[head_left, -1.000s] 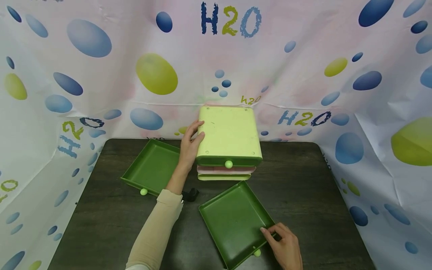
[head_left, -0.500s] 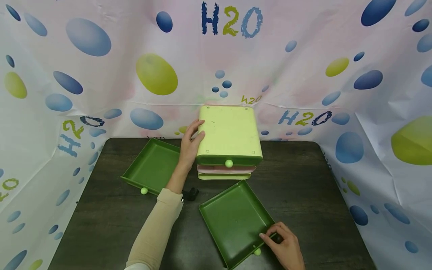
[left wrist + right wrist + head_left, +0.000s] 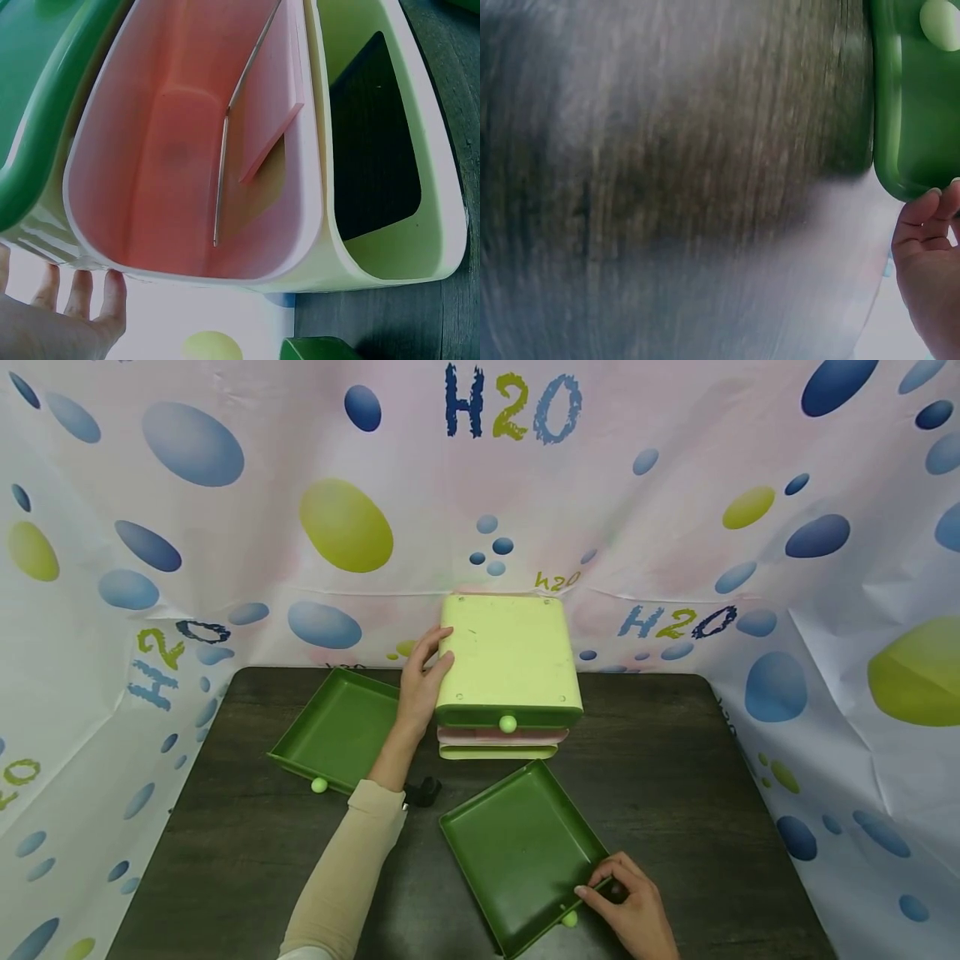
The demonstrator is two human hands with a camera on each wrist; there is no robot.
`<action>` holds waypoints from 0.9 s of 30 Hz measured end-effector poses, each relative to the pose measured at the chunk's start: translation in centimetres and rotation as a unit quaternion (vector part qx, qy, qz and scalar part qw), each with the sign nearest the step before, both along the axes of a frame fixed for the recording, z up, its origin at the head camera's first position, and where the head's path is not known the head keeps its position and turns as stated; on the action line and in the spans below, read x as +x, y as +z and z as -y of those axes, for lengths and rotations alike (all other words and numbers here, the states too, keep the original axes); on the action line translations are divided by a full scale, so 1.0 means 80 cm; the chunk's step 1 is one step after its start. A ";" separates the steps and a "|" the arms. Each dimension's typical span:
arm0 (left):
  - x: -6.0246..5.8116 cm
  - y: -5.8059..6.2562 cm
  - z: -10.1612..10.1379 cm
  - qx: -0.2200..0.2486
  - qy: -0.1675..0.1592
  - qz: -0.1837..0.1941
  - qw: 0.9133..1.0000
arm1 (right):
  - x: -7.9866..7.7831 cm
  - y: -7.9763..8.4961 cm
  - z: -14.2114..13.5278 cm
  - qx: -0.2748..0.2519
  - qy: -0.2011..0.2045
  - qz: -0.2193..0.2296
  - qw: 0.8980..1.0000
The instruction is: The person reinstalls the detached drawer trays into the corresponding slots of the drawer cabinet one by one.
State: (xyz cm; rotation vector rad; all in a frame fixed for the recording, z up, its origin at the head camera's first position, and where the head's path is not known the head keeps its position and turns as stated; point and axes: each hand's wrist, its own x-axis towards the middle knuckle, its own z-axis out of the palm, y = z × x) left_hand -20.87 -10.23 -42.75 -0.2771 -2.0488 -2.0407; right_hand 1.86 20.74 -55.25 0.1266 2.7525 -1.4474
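Observation:
A small drawer cabinet [image 3: 506, 647] with a light yellow-green top stands at the back middle of the table. My left hand [image 3: 422, 685] rests on its left side, fingers extended along the wall in the left wrist view. The top drawer, green with a round knob [image 3: 507, 724], is in place. Below it, the left wrist view shows a pink compartment [image 3: 161, 180] and a light green compartment [image 3: 439, 180], both without drawers. At the front, my right hand [image 3: 633, 902] pinches the right corner of a green drawer [image 3: 525, 852], its knob facing front right.
Another green drawer [image 3: 341, 727] lies at an angle on the table's left side, partly behind my left forearm. A black strap end [image 3: 424, 792] shows beside my left wrist. A white sheet with blue and green ovals [image 3: 637, 552] hangs around the dark table [image 3: 675, 777].
Both hands stay where they were. The right fingers shift slightly at the drawer's corner; the drawers and the cabinet keep their places.

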 end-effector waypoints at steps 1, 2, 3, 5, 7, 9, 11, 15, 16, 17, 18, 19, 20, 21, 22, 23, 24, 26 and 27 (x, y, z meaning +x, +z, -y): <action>0.000 0.000 0.000 0.000 0.000 0.000 1.000 | 0.000 -0.001 0.000 -0.001 0.001 -0.003 1.000; 0.000 0.000 0.000 -0.001 0.000 -0.001 1.000 | 0.000 -0.002 0.000 -0.003 0.001 -0.006 1.000; 0.000 0.000 0.000 -0.001 0.000 -0.001 1.000 | 0.000 -0.003 0.000 -0.003 0.002 -0.009 1.000; 0.000 0.000 0.001 -0.002 -0.001 -0.002 1.000 | 0.001 -0.004 -0.001 -0.004 0.004 -0.011 1.000; 0.000 -0.001 0.000 -0.001 -0.002 -0.002 1.000 | 0.001 -0.005 -0.002 -0.009 0.007 -0.008 1.000; 0.000 -0.001 0.000 0.000 -0.004 -0.001 1.000 | 0.001 -0.004 -0.003 -0.013 0.010 0.002 1.000; 0.000 -0.001 0.000 0.000 -0.004 0.000 1.000 | 0.001 -0.003 -0.004 -0.016 0.014 0.015 1.000; 0.000 -0.001 0.000 -0.002 -0.003 -0.001 1.000 | 0.000 0.010 -0.001 -0.020 0.020 0.023 0.999; 0.000 -0.001 0.000 -0.002 -0.003 -0.001 1.000 | 0.000 0.014 0.000 -0.024 0.021 0.020 0.999; 0.000 -0.001 0.000 -0.002 -0.003 -0.001 1.000 | 0.001 0.019 0.002 -0.027 0.022 0.016 0.999; 0.000 -0.001 -0.001 -0.002 -0.003 -0.001 1.000 | 0.001 0.024 0.004 -0.028 0.025 0.009 0.999; -0.001 -0.001 -0.001 -0.003 -0.003 0.000 1.000 | 0.001 0.028 0.006 -0.030 0.026 0.004 0.999; -0.001 -0.001 -0.001 -0.002 -0.004 0.000 1.000 | 0.002 0.031 0.008 -0.032 0.026 -0.001 0.999; 0.000 -0.001 -0.001 -0.002 -0.005 0.000 1.000 | 0.003 0.033 0.009 -0.032 0.026 -0.006 0.999; 0.000 -0.001 -0.001 -0.003 -0.004 0.001 1.000 | 0.003 0.034 0.010 -0.034 0.024 -0.008 0.999; 0.000 -0.001 -0.001 -0.003 -0.004 0.000 1.000 | 0.003 0.035 0.011 -0.036 0.024 -0.011 0.999; -0.001 -0.001 -0.001 -0.003 -0.004 0.000 1.000 | 0.003 0.035 0.012 -0.038 0.023 -0.013 0.999; 0.000 -0.001 0.000 -0.004 -0.003 0.000 1.000 | 0.003 0.035 0.012 -0.050 0.022 -0.013 0.998; -0.001 -0.002 0.000 -0.004 -0.003 0.001 1.000 | 0.003 0.035 0.012 -0.056 0.023 -0.011 0.998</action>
